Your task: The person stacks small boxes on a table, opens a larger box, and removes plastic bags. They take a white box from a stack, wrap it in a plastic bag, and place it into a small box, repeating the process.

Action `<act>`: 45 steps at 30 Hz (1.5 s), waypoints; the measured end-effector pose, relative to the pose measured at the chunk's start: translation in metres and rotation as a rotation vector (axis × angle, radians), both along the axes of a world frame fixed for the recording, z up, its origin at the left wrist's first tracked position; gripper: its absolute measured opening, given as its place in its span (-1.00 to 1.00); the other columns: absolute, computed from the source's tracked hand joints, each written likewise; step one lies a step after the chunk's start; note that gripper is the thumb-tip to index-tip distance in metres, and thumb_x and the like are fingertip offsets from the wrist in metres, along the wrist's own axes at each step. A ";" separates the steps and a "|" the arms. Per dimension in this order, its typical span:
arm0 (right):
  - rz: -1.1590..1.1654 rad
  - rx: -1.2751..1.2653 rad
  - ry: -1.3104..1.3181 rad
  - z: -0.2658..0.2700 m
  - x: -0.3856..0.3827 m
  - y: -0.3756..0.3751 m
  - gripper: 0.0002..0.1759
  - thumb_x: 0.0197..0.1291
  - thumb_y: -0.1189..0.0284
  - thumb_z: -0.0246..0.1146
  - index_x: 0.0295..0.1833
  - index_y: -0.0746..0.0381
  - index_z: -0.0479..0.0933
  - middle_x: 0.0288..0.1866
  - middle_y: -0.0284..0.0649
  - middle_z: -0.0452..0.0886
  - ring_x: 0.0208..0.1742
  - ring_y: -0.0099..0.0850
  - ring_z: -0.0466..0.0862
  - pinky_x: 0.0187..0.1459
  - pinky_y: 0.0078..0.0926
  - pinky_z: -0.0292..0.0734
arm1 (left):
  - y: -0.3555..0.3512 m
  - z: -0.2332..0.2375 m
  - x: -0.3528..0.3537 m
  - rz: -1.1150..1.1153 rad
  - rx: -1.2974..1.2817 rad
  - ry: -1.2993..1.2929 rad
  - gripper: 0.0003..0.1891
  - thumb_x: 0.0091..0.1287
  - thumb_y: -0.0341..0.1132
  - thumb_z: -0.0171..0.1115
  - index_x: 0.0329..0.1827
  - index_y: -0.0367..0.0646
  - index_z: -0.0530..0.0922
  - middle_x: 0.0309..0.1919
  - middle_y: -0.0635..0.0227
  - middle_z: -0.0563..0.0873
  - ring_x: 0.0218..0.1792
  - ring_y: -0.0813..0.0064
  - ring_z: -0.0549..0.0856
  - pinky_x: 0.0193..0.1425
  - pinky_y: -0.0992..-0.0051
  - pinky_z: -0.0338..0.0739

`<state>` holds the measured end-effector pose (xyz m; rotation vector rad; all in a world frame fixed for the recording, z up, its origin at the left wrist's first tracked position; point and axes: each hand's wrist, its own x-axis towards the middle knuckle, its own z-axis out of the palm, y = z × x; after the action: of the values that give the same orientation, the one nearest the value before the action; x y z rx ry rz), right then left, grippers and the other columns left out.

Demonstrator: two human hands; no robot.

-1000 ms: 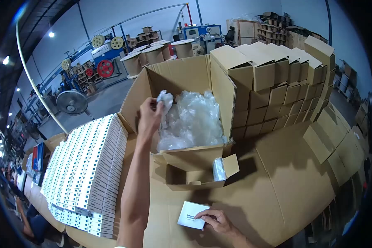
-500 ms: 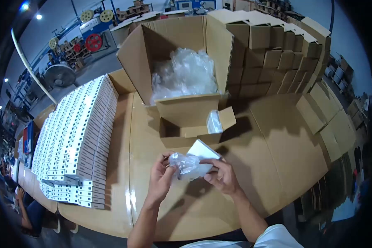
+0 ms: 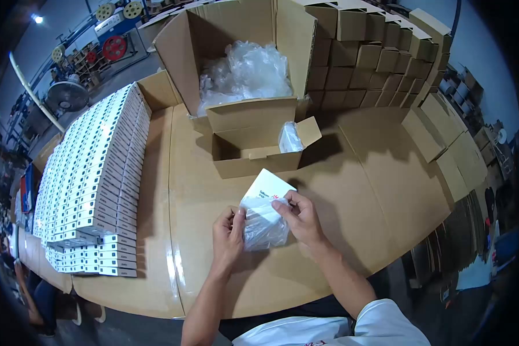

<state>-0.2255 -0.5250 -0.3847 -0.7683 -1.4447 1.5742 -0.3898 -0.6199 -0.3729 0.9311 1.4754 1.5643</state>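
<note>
A white box (image 3: 267,186) with small printing stands partly inside a clear plastic bag (image 3: 265,226), its upper part sticking out. My left hand (image 3: 229,233) pinches the bag's left edge. My right hand (image 3: 300,219) grips the bag and the box on the right side, thumb on the front. Just beyond them sits an open cardboard carton (image 3: 256,167) with a plastic-wrapped box (image 3: 290,137) at its right end. Behind it a large open carton (image 3: 176,60) holds a heap of clear plastic bags (image 3: 245,72).
Many white boxes (image 3: 92,179) are stacked at the left of the cardboard-covered table (image 3: 213,300). Brown cartons (image 3: 369,57) form a wall at the back right, with an open carton (image 3: 444,135) at the right edge. Another person's arm (image 3: 26,288) shows at far left.
The bag has been drawn over the lower part of the white box, which now stands more upright. The view has shifted, so the cartons appear higher in the frame.
</note>
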 end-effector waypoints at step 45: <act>-0.067 0.249 -0.247 0.003 -0.002 -0.004 -0.73 0.24 0.44 0.48 -0.24 0.48 0.64 -0.23 -0.20 0.53 -0.36 -0.59 0.58 -0.37 -0.58 0.56 | -0.003 0.029 -0.012 0.303 0.385 1.129 -0.50 -0.03 -0.51 0.60 0.02 -0.16 0.60 -0.17 0.30 0.74 0.07 0.17 0.61 0.19 0.25 0.51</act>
<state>-0.2276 -0.5293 -0.3818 -0.8740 -1.7352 1.2515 -0.4016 -0.6232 -0.3436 2.1222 2.1505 1.6232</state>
